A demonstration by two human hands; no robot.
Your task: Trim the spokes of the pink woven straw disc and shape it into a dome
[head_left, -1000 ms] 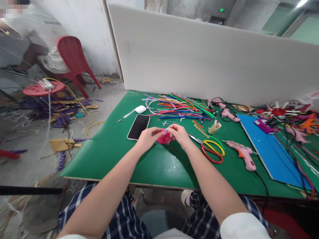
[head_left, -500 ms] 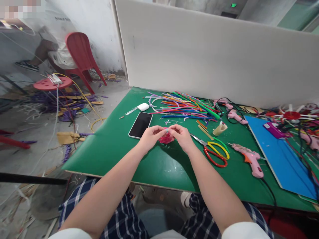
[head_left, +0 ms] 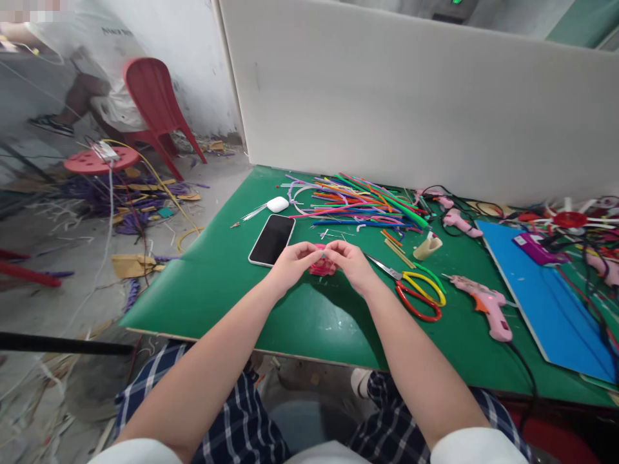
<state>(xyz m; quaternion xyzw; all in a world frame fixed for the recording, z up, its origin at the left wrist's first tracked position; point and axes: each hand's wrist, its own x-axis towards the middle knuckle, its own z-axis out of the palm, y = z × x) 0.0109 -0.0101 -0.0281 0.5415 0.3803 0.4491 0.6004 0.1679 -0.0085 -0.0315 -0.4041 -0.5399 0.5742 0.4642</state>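
Between my two hands is a small pink-red round piece [head_left: 321,267], perhaps made of bent craft stems; its exact kind is hard to make out. My left hand [head_left: 294,265] pinches it from the left with thumb and forefinger. From the other side my right hand [head_left: 352,263] closes its fingertips on it, thumbs nearly meeting at the top. A tiny bluish bit shows at the fingertips. Left of my left hand lies a phone [head_left: 273,240]. Scissors [head_left: 411,287] with red and yellow handles lie to the right of my right hand.
Behind my hands is a pile of coloured craft stems [head_left: 358,203]. A pink glue gun [head_left: 483,303] and a blue board [head_left: 551,303] lie on the right. A white earbud case [head_left: 277,205] is beyond the phone. A person sits by a red chair [head_left: 155,96] at far left.
The view has shifted slightly. Both hands stay pinched on the pink-red piece, with only small finger movement.
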